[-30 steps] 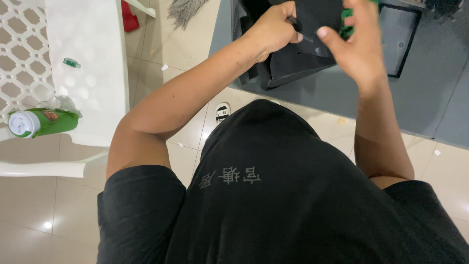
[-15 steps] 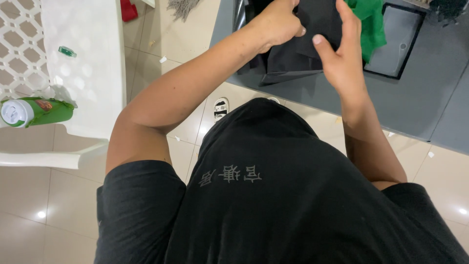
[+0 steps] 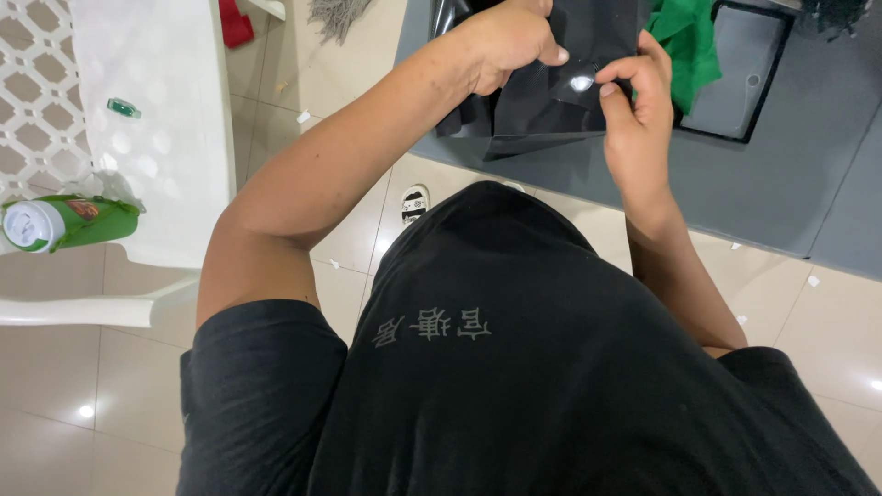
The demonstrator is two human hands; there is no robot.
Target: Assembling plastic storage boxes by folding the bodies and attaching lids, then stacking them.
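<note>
A glossy black plastic bag [image 3: 542, 106] lies at the near edge of a dark grey counter [image 3: 808, 184]. My left hand [image 3: 505, 37] grips the bag's upper part with closed fingers. My right hand [image 3: 634, 115] pinches the bag's right side between thumb and fingertips, beside a bright glare spot on the plastic. A green cloth [image 3: 689, 41] sits just right of the bag, partly behind my right hand.
A recessed grey tray with a black rim [image 3: 740, 69] lies in the counter at the right. At left, a white plastic chair [image 3: 156, 138] carries a green bottle with a white cap [image 3: 64, 222] and a small green cap [image 3: 123, 108]. Beige tiled floor [image 3: 110, 386] lies below.
The view has drawn closer to the counter. My right hand came down from an open, raised pose and now pinches the bag. The left hand stays on the bag.
</note>
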